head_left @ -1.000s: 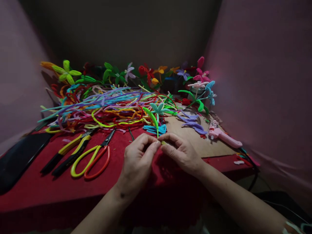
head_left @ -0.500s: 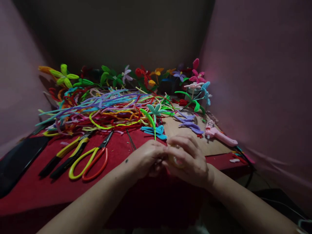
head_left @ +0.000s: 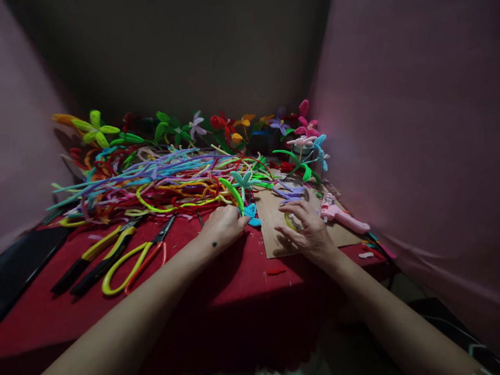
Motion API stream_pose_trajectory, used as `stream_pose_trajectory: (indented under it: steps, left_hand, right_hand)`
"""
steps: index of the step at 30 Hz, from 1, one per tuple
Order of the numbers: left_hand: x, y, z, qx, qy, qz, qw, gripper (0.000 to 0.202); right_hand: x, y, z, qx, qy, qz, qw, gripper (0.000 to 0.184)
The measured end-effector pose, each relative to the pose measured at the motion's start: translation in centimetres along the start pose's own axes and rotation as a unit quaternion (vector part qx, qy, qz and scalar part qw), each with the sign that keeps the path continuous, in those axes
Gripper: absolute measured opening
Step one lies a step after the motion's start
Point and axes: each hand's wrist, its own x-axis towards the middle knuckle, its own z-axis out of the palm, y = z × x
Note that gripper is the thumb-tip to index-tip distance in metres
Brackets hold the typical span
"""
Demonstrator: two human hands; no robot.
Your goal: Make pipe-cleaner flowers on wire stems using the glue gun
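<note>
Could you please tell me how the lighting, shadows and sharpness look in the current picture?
Head view: dim overall, the back wall very dark; head view: the right hand shades the board, and the left hand shades the red cloth; head view: flowers along the back look slightly soft; head view: the cloth's front drop sinks into near-black.

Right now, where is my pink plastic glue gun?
In the head view, the pink plastic glue gun lies on the right, by the right edge of the flat brown board, just right of your right hand.
</note>
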Motion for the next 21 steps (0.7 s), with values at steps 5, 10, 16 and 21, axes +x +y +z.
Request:
stream_pose_trajectory:
  steps: [5,10,16,21]
  left_hand:
    - [0.1,-0.2,0.9,0.027,0.021,-0.015,0.999,0.029]
    - [-0.1,-0.7,1.0,-0.018,0.047,-0.011,0.999,0.025]
    - [-1.3,-0.5,1.0,-0.220,0.039,0.038,0.974,0.028]
    - [-2.2,-0.2,0.5,-0.429,-0.006,0.062,0.901,0.022]
  right_hand:
    - [-0.3,0.2,0.1,-0.008,0.021,-0.023,0.999,0.037]
    - [-0.3,0.2,0.1,-0.036,0.010,-0.022,0.999,0.037]
    - [-0.4,0.8,0.7,-0.109,-0.101,0.035,0.988,0.038]
    - [-0.3,0.1,0.5,-0.057,-0.066,0.038,0.996,0.028]
